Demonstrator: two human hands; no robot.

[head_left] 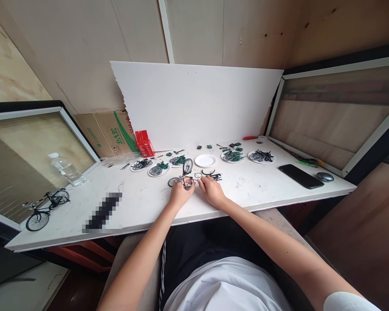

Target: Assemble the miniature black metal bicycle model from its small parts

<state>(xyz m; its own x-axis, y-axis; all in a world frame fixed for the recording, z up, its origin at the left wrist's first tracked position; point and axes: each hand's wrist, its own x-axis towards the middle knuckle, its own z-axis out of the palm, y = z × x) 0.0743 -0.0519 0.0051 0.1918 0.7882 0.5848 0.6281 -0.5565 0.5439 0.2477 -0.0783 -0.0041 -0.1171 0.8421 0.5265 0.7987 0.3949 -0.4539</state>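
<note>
My left hand point(180, 192) is closed around the frame of a small black model bicycle point(185, 175) that stands partly built on the white table point(142, 201), one wheel raised. My right hand point(212, 190) rests just to the right of it, fingers curled in a pinch near the frame; whatever it pinches is too small to make out. A loose wheel point(173, 181) lies flat left of my left hand. Small black parts point(214, 175) lie just beyond my right hand.
Paper plates with green and black parts point(233, 156) line the back, one plate empty point(205, 160). A finished model bicycle point(45, 209) and a water bottle point(66, 169) stand at the left. A phone point(301, 176), a red box point(144, 143) and a white board point(194, 103) are also here.
</note>
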